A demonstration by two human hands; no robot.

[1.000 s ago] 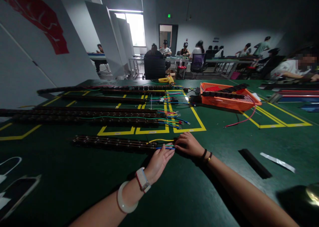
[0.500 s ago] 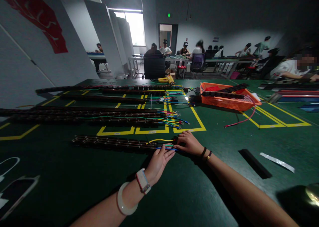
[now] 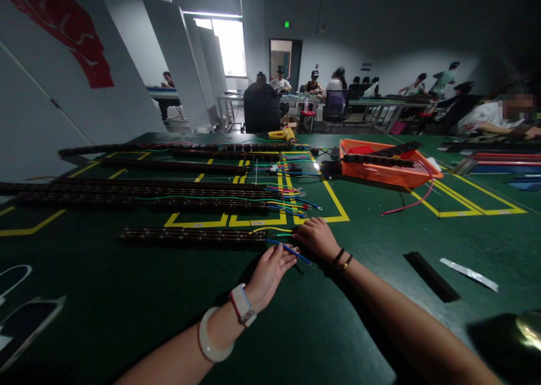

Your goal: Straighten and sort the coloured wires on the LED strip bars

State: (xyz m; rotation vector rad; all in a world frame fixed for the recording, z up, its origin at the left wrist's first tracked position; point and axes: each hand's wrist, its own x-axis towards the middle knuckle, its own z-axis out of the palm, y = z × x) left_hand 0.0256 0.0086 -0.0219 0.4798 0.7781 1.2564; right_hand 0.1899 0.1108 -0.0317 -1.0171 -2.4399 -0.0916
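Nearest me on the green table lies a dark busbar-like strip (image 3: 190,237) with copper-coloured lines and wires at its right end. My left hand (image 3: 269,272) holds the blue wire (image 3: 296,253) between thumb and fingers; its bare tip sticks out to the right. Just above and to the right, my right hand (image 3: 316,238) is closed, knuckles up, where the yellow wire (image 3: 273,229) and the green wire (image 3: 284,235) run in under its fingers. Their ends are hidden by that hand.
Behind lie several similar strips (image 3: 169,196) with coloured wire ends. An orange basket (image 3: 380,176) holds dark pieces; a yellow heat gun (image 3: 283,135) lies at the far edge. To the right are a black strip (image 3: 431,276) and a white strip (image 3: 469,274). Other people sit beyond.
The blue wire's free end now shows right of my left hand, below my right hand, angled downward. My right hand has shifted slightly left and up, away from the blue wire.
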